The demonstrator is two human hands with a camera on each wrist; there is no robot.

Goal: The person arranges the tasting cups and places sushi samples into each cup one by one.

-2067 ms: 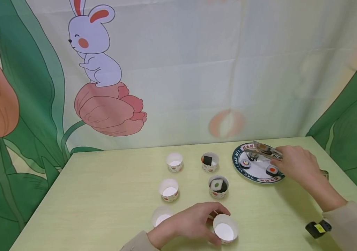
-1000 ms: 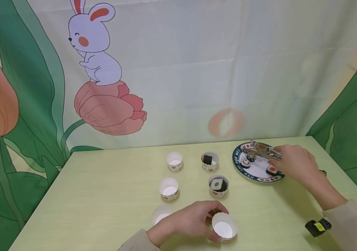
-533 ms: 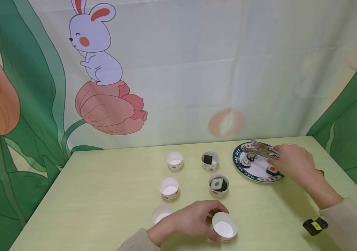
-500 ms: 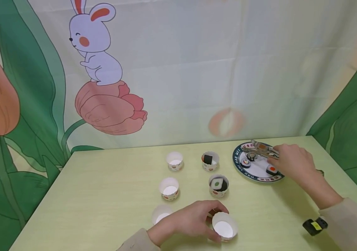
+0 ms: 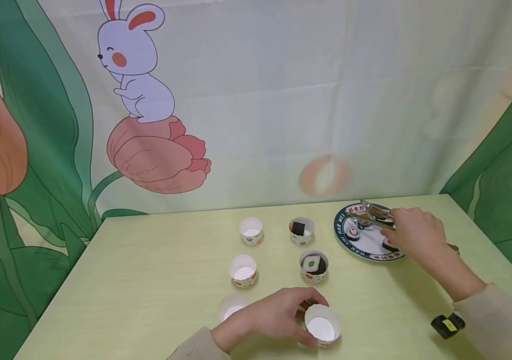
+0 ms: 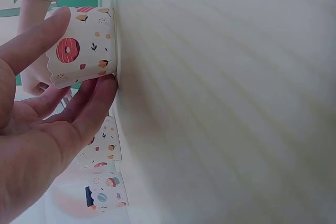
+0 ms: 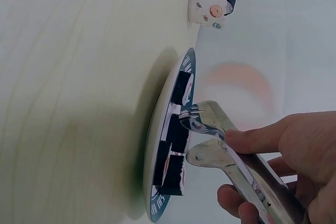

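In the head view my left hand (image 5: 278,317) holds a white paper baking cup (image 5: 323,327) on the table's near side. The left wrist view shows thumb and fingers on either side of this printed cup (image 6: 84,48). My right hand (image 5: 420,235) grips metal food tongs (image 5: 375,215) above a blue-rimmed plate (image 5: 340,232). Toy sushi pieces lie on the plate, among them a round roll (image 5: 352,233) and one partly hidden by my fingers (image 5: 388,244). In the right wrist view the parted tong tips (image 7: 202,153) are close to dark sushi pieces (image 7: 178,132).
Two paper cups hold toy sushi: one at the back (image 5: 301,231), another in front of it (image 5: 313,266). To their left stand a back cup (image 5: 250,231), a middle cup (image 5: 242,271) and a front cup (image 5: 230,306) partly behind my left wrist. A printed curtain (image 5: 246,125) hangs behind the table.
My right hand and tongs have shifted slightly left over the plate, covering more of the sushi piece at its right side. My left hand and its cup have stayed nearly still.
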